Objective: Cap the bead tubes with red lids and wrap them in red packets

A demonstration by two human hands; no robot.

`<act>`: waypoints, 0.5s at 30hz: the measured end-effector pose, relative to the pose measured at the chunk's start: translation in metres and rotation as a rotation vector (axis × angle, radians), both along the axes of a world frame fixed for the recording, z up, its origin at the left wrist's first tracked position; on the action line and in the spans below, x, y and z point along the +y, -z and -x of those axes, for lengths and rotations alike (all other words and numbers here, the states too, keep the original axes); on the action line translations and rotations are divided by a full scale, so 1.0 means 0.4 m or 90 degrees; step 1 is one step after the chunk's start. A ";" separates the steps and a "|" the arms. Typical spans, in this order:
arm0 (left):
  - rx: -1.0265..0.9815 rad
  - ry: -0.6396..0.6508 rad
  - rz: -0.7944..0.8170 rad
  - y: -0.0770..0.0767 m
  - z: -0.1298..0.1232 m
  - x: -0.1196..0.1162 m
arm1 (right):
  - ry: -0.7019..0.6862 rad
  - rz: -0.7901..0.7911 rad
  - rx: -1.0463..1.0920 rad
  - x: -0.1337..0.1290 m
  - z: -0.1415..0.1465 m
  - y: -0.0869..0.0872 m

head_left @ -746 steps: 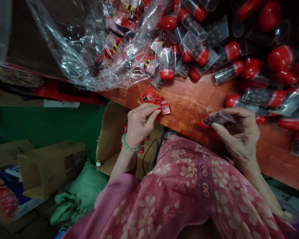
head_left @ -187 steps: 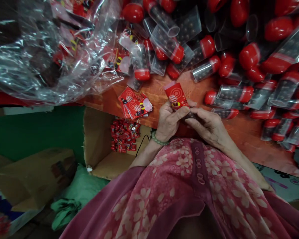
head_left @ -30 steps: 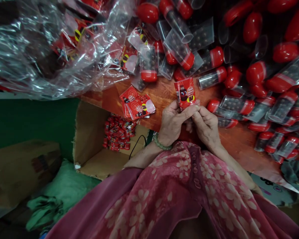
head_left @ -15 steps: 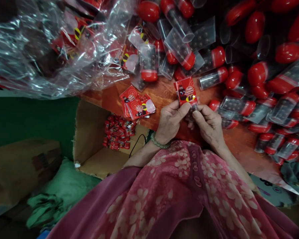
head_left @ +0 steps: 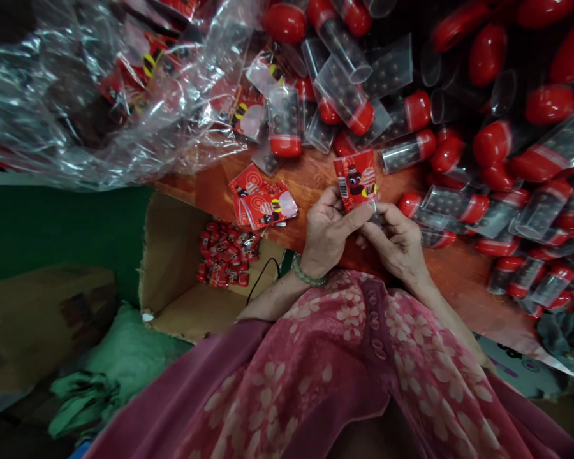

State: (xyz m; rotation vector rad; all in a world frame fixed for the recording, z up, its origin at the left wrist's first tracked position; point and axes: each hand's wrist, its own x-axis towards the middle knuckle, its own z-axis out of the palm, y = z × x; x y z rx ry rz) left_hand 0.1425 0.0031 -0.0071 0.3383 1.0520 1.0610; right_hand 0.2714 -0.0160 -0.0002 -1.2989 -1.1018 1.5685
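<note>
Head view: left hand (head_left: 326, 234) pinches a red card (head_left: 355, 173) (barcode (head_left: 343, 186) showing), right hand (head_left: 400, 241) just beside, grip unclear.

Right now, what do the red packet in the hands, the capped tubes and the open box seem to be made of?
Red packet: printed plastic film or glossy paper, hard to tell; thin, with a slight sheen.
Capped tubes: probably clear plastic, since dark beads show through; their shiny red caps look like plastic too.
Open box: most likely cardboard, matte brown with a ragged edge.
</note>
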 end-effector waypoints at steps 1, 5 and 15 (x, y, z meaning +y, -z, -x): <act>-0.004 -0.002 -0.007 0.003 0.003 0.001 | 0.001 -0.001 0.000 0.001 0.001 -0.001; -0.002 0.033 -0.024 0.011 0.011 0.000 | -0.014 0.034 0.001 0.003 -0.003 -0.006; -0.068 0.194 -0.051 0.008 0.036 -0.019 | -0.033 0.126 0.166 0.013 -0.026 0.011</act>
